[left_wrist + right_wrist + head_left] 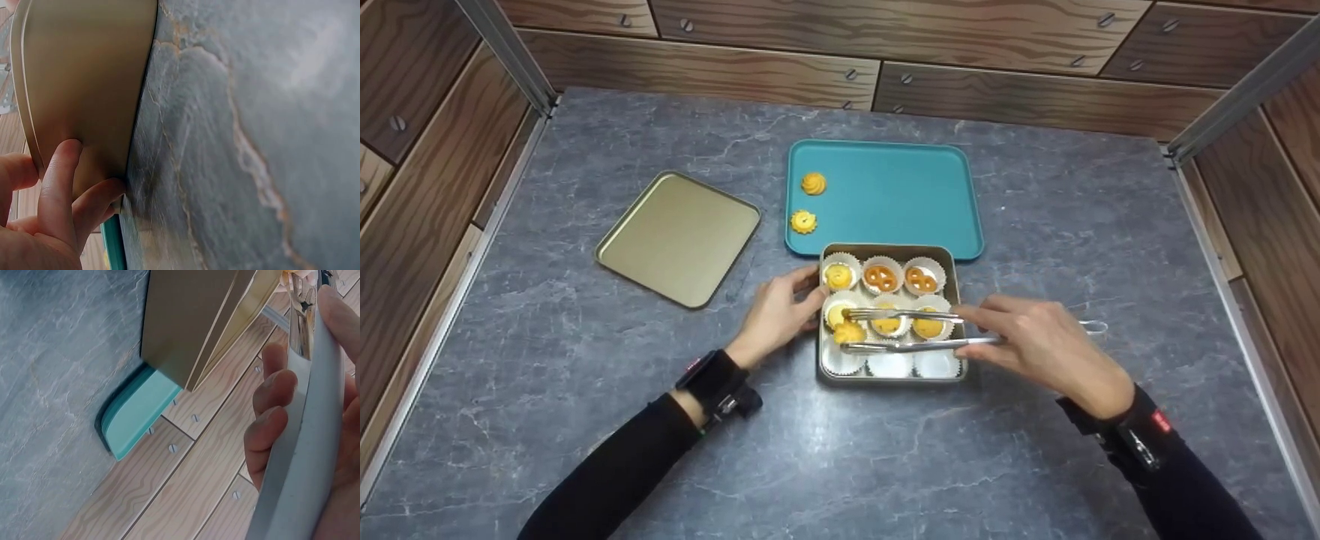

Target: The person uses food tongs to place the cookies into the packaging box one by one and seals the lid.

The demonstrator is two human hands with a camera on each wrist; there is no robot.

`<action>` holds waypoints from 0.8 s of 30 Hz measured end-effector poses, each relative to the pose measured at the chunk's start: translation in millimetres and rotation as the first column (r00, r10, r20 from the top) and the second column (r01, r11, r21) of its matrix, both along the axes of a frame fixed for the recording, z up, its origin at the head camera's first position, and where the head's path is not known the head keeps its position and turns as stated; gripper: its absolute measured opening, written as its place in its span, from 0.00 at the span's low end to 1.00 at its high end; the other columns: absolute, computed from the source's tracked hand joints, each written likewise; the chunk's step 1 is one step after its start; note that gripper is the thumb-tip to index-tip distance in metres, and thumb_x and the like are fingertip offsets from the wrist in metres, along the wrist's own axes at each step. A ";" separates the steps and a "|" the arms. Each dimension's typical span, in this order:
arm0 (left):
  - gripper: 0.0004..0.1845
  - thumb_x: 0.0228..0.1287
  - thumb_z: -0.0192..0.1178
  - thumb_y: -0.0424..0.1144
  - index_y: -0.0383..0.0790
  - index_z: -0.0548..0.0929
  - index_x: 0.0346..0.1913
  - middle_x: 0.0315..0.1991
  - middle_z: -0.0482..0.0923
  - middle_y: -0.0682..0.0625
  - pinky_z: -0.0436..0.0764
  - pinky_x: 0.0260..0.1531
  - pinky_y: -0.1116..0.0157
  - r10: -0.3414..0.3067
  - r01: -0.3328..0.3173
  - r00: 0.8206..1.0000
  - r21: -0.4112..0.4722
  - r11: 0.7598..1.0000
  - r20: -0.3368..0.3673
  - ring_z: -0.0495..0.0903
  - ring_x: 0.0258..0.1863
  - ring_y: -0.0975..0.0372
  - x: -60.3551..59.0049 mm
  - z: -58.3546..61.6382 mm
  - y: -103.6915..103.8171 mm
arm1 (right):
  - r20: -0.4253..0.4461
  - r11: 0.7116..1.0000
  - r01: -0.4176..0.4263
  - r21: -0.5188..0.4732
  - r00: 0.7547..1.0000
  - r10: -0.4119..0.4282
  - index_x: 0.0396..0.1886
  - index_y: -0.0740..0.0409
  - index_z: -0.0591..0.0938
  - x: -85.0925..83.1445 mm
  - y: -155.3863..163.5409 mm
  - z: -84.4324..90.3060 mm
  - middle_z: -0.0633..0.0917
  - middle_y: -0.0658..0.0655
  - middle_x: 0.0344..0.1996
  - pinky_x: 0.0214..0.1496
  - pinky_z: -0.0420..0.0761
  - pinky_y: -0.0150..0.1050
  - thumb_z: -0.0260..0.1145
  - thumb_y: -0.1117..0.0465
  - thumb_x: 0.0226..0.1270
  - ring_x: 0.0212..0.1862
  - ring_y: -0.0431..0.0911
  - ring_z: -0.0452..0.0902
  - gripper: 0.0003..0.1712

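Yellow cookie (849, 332) between the tips of the tongs (911, 346), by the near-left paper cup's (838, 364) far edge. I have it leftward of my right hand (1035, 337), pinching the tongs crosswise; left hand (776, 311) nearer, fingers spread against the tin's (892, 380) side.

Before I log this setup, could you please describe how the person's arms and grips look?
The left sleeve and right sleeve are long and dark. The left wrist strap and right wrist strap are black, each with a small red marking. The left grip and right grip wear no gloves.
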State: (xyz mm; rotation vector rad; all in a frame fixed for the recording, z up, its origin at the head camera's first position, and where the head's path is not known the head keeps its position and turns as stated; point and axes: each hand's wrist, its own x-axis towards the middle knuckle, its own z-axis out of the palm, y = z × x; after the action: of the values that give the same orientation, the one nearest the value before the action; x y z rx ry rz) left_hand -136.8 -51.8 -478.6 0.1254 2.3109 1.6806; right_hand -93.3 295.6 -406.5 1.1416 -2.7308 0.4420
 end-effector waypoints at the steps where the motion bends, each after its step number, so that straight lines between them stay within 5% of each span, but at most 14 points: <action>1: 0.31 0.75 0.63 0.38 0.36 0.68 0.76 0.67 0.77 0.36 0.92 0.38 0.64 0.000 0.000 1.000 0.004 1.000 0.002 0.87 0.48 0.55 -0.1 -0.3 0.0 | -0.003 1.000 -0.012 -0.002 1.000 0.012 0.58 0.52 0.88 0.5 -0.7 -0.4 0.88 0.50 0.35 0.22 0.77 0.26 0.78 0.44 0.58 0.25 0.34 0.74 0.30; 15: 0.31 0.75 0.62 0.38 0.36 0.67 0.76 0.69 0.75 0.36 0.92 0.39 0.64 0.003 -0.004 1.000 0.039 0.999 0.031 0.85 0.55 0.51 0.4 1.3 0.1 | -0.035 0.996 -0.053 0.074 0.998 0.056 0.57 0.50 0.89 4.2 -10.9 -1.3 0.79 0.45 0.29 0.18 0.66 0.26 0.77 0.43 0.61 0.23 0.34 0.63 0.28; 24: 0.31 0.75 0.62 0.37 0.36 0.66 0.77 0.68 0.75 0.36 0.91 0.37 0.66 -0.011 0.011 1.000 0.016 1.000 0.020 0.87 0.48 0.54 1.1 0.7 -1.1 | -0.061 0.992 -0.048 0.119 0.997 0.055 0.57 0.52 0.88 3.4 -14.2 -4.1 0.79 0.47 0.29 0.18 0.67 0.28 0.78 0.42 0.59 0.23 0.36 0.65 0.30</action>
State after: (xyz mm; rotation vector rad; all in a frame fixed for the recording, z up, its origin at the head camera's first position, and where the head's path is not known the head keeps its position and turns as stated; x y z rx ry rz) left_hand -135.7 -53.0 -477.9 0.1237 2.2783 1.6875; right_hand -89.8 281.3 -410.6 1.2346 -2.7088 0.2484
